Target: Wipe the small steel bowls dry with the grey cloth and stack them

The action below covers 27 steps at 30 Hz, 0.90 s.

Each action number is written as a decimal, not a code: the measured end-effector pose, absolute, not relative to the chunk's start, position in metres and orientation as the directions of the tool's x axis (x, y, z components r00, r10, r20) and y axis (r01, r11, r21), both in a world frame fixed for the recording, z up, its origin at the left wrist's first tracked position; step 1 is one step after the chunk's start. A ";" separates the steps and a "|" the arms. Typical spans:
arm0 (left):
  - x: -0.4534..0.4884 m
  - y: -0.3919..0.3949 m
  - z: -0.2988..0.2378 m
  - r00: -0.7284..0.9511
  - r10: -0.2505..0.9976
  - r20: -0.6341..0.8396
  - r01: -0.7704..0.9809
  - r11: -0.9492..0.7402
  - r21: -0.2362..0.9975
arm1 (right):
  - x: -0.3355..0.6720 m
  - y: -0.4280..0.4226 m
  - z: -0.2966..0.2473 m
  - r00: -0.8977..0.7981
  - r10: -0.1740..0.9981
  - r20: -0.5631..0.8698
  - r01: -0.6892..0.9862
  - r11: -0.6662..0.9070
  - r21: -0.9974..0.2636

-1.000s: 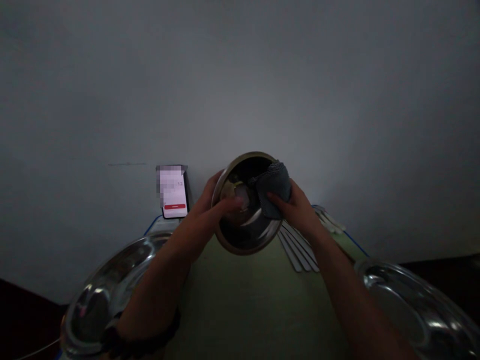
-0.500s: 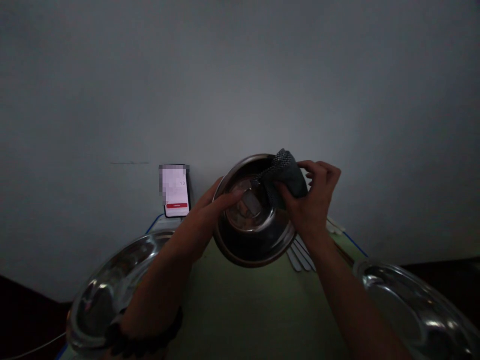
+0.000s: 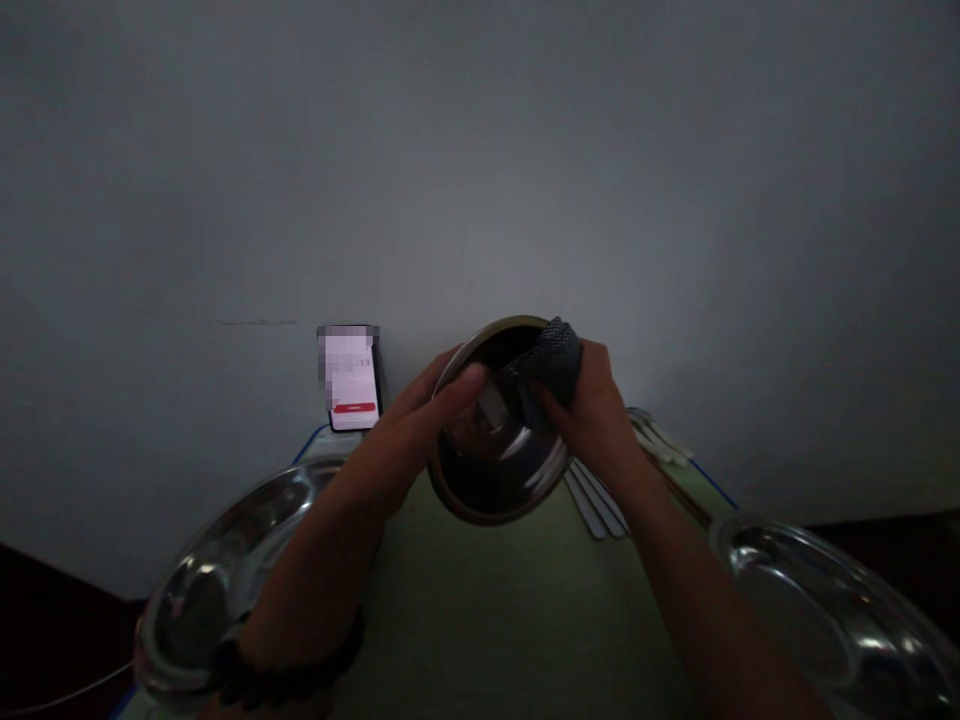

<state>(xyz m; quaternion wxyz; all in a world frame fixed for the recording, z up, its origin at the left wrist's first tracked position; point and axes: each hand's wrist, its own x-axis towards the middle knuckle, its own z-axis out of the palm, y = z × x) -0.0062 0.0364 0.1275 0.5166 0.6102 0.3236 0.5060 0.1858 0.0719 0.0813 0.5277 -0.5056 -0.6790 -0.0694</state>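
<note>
A shiny metal bowl (image 3: 480, 490) is held up above the table, tilted so that its inside faces me. My left hand (image 3: 420, 420) grips its left rim, the thumb lying over the inside and the fingers hidden behind. On the opposite side, my right hand (image 3: 589, 410) is closed on a dark grey cloth (image 3: 555, 365), which covers the bowl's upper right rim and part of the inside. The thumb presses the cloth on the inner side; the other fingers are behind it.
A large metal basin (image 3: 180, 610) stands at the left and another basin (image 3: 840, 610) at the right of the green table (image 3: 495, 620). A lit phone (image 3: 352, 380) leans on the wall. Several flat light-coloured handles (image 3: 596, 505) and white utensils (image 3: 660, 440) lie behind my right arm.
My right hand has moved left, its fingers now wrapped behind the cloth and bowl rim rather than raised. The bowl has turned a little and shifted slightly left.
</note>
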 end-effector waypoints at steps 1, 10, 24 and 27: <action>-0.005 0.036 0.128 0.260 0.922 0.287 -0.139 -0.258 0.956 | 0.186 0.071 0.082 0.055 0.619 0.783 0.760 0.483 -0.435; 0.000 0.033 0.128 0.303 0.918 0.255 -0.218 -0.193 0.957 | 0.191 0.072 0.091 0.282 0.570 0.772 0.643 0.485 -0.593; 0.010 0.038 0.124 -0.091 0.964 0.248 -0.265 -0.264 0.927 | 0.128 0.080 0.066 0.403 0.913 0.059 -0.537 0.288 -0.793; 0.018 0.034 0.123 -0.135 0.934 0.331 -0.211 -0.353 0.911 | 0.114 0.074 0.064 0.224 0.971 -0.077 -0.693 0.103 -0.714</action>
